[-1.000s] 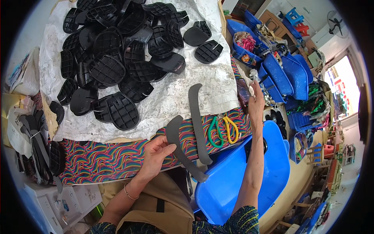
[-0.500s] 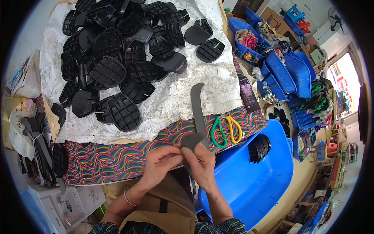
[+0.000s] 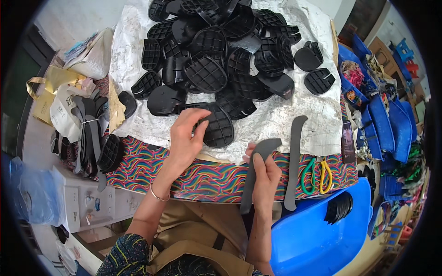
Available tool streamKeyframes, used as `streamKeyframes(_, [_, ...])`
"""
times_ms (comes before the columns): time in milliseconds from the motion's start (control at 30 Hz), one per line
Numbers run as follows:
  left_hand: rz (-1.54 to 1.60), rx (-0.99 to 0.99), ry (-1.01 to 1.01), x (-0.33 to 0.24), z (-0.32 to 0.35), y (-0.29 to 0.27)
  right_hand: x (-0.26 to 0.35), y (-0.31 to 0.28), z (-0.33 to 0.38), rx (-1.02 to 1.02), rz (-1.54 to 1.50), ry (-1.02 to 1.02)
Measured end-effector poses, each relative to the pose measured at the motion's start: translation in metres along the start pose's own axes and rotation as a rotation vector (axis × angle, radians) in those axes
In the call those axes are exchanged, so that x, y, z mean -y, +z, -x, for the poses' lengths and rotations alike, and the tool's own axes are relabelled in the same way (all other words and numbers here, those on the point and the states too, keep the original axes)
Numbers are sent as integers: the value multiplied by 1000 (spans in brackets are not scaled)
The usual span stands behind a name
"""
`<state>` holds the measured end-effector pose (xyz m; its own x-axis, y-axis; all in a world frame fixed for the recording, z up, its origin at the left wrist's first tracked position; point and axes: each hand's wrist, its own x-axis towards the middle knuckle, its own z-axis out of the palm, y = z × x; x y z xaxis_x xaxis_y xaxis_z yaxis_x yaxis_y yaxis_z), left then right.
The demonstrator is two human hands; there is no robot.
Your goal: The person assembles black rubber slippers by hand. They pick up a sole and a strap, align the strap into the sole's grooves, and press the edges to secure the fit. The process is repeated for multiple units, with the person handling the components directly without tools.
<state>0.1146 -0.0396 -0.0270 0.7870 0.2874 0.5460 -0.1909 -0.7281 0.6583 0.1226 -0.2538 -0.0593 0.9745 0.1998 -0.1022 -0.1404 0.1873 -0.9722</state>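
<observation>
My right hand (image 3: 264, 175) grips a dark grey curved strip (image 3: 249, 188), thumb on its face, the hooked upper end pointing right. A second strip (image 3: 293, 161) of the same shape lies over the table's front edge, just right of that hand. My left hand (image 3: 186, 138) is raised at the near side of a pile of black moulded heel-shaped pieces (image 3: 205, 71). Its thumb and forefinger are apart, over the left edge of a black ribbed heel-shaped piece (image 3: 218, 131). Whether the fingertips touch that piece I cannot tell.
Green-and-yellow-handled scissors (image 3: 315, 177) and a phone (image 3: 348, 142) lie at the table's right. Below stands a blue tub (image 3: 317, 244) with stacked black pieces (image 3: 339, 208). A tied bundle of dark strips (image 3: 90, 122) hangs at the left. White sheeting (image 3: 317, 115) covers the table.
My view has swung left. The left hand has parted from the right and moved up to the black pieces. My right hand keeps its strip, now held more upright.
</observation>
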Motion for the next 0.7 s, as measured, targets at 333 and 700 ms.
streamKeyframes(333, [-397,319,62,-22,9,37,-36,-5,-23,11,139,-74])
streamKeyframes(700, [649,-120,-548,38,-34,-51,-31,3,-19,1,288,-150])
